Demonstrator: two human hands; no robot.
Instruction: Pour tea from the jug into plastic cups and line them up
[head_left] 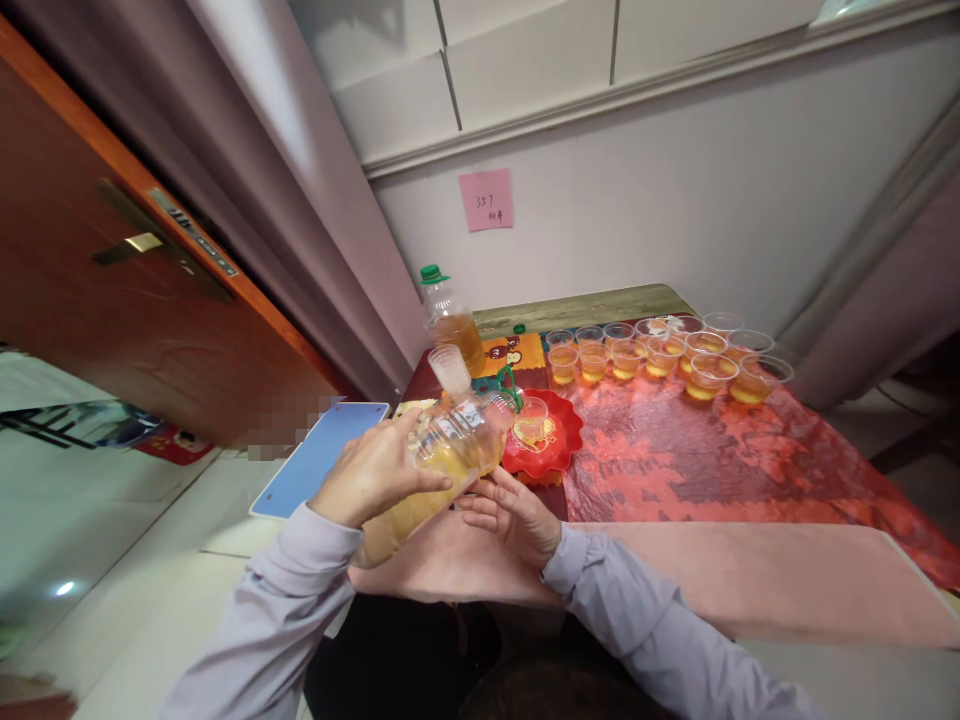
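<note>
Pale walls and a brown wooden door [90,260] sit behind a small table [592,305] with a red shiny cloth [712,460] over it. A pink note [486,199] is stuck on the wall above the table.

I see my left hand [373,470] wrapped tight around a big plastic bottle [442,450] of yellow-orange drink. The bottle is tipped over, with its open neck pointing up and away toward the red plate [559,445]. My right hand [510,515] is open, fingers spread, and sits under the bottle, just touching its side. So both hands are close together on the bottle, above the near edge of the table.

One clear cup [531,415] stands on the red plate, just past the bottle's mouth. I cannot tell if any drink is in it.

Farther back, many small clear cups [664,355] stand in rows, each with some yellow drink at the bottom. A second bottle with a green cap [450,320] stands upright at the back left corner. A blue flat thing [319,460] lies to the left of my hands.
</note>
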